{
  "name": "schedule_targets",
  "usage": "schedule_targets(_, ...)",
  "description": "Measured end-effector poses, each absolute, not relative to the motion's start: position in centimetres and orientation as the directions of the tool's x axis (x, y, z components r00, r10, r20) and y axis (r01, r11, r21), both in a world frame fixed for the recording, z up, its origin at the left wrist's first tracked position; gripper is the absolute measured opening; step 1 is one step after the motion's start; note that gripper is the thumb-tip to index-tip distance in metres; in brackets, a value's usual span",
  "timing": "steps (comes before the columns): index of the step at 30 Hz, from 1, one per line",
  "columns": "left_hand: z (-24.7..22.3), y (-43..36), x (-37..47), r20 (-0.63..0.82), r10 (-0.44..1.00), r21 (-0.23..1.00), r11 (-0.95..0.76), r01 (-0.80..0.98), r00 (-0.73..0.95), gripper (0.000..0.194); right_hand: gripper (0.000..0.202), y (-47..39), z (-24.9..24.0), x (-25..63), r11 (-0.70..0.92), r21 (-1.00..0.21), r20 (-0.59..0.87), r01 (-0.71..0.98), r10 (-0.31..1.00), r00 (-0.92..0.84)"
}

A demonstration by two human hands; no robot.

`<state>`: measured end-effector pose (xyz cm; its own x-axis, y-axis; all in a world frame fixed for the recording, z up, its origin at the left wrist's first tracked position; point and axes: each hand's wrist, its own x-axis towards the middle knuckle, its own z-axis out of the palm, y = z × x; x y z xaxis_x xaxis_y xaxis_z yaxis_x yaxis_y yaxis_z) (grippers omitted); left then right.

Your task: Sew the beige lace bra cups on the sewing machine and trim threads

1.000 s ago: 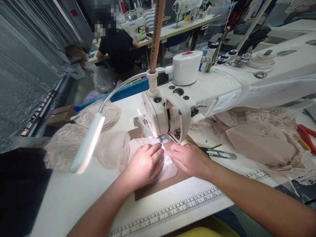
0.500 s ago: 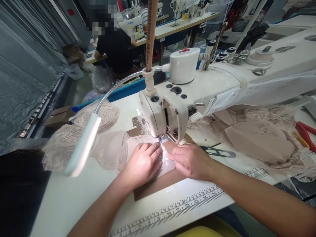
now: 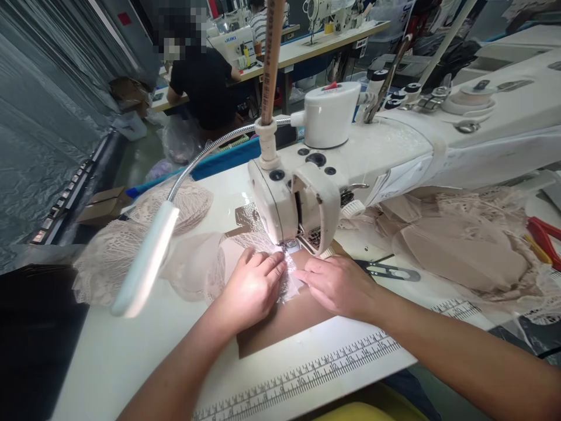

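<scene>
Beige lace fabric lies under the needle area of a white sewing machine, lit brightly. My left hand rests flat on the lace just left of the needle, fingers spread a little and pointing at the presser foot. On the right, my right hand has its fingers curled together, with the fingertips at the lace's right edge; what they pinch is too small to make out. A brown plate lies beneath the fabric and both hands.
A lamp on a bendy neck hangs at the left. Lace pieces lie behind it. Thread snips, more beige fabric and red-handled scissors are at the right. Another person sits farther back.
The lace between my hands has moved forward toward the needle, and less of it shows near me. Both hands stay nearly in place; my right fingertips have shifted slightly left.
</scene>
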<state>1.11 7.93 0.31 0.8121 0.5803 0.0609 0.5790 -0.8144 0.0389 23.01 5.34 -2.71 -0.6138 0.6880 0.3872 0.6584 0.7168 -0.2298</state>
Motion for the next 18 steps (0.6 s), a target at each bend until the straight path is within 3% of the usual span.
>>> schedule_targets(8,0.0,8.2,0.7,0.062,0.601,0.042,-0.799,0.600,0.797,0.040,0.026,5.3,-2.3,22.7,0.696,-0.196,0.360,0.691,0.706,-0.610)
schedule_targets(18,-0.7,9.5,0.5,0.126,0.652,0.017,-0.755,0.655,0.748,0.038,0.031,5.7,-2.1,21.3,0.538,-0.158,0.253,0.828,0.832,-0.493)
